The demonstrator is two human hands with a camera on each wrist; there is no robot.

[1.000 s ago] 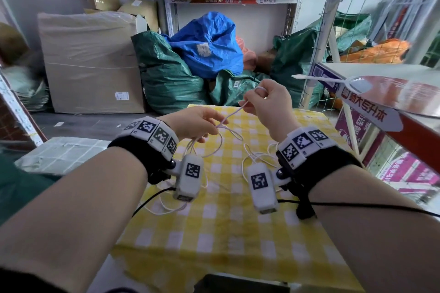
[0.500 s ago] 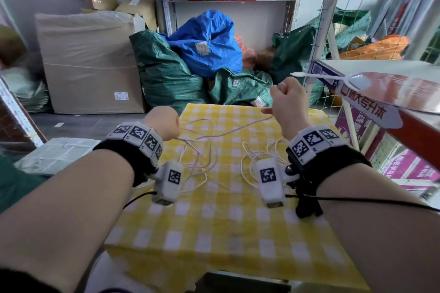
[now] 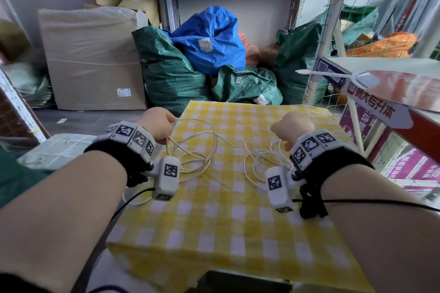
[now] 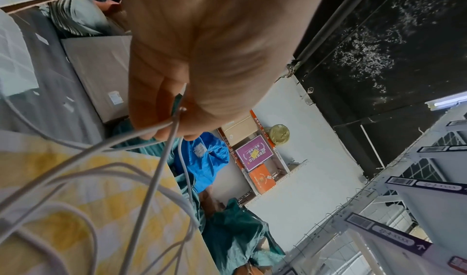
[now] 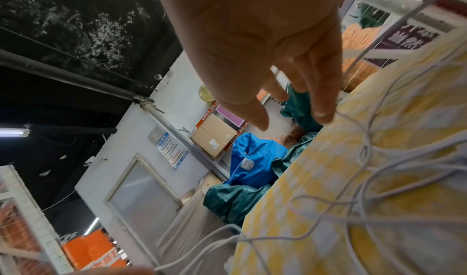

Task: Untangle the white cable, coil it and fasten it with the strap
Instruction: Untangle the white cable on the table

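The thin white cable (image 3: 204,150) lies in slack tangled loops on the yellow checked tablecloth (image 3: 226,221). Above the table's far left edge, my left hand (image 3: 172,121) pinches a few strands. In the left wrist view these strands (image 4: 151,179) run out from between thumb and finger of the left hand (image 4: 177,119), where a short dark green strip (image 4: 177,105) also sits. My right hand (image 3: 292,126) hovers over the right-hand loops. The right wrist view shows that hand (image 5: 293,121) with fingers straight and spread from the thumb, one fingertip (image 5: 323,117) touching the cable (image 5: 366,153).
A shelf with a red fan (image 3: 392,93) and its white handle juts in at the right, beside a wire rack. Blue (image 3: 209,40) and green sacks (image 3: 171,74) and a big wrapped carton (image 3: 92,59) stand behind the table.
Both hands have drawn apart and come down toward the table. The stretch of cable held taut between them has gone slack, and the right hand has released its grip.
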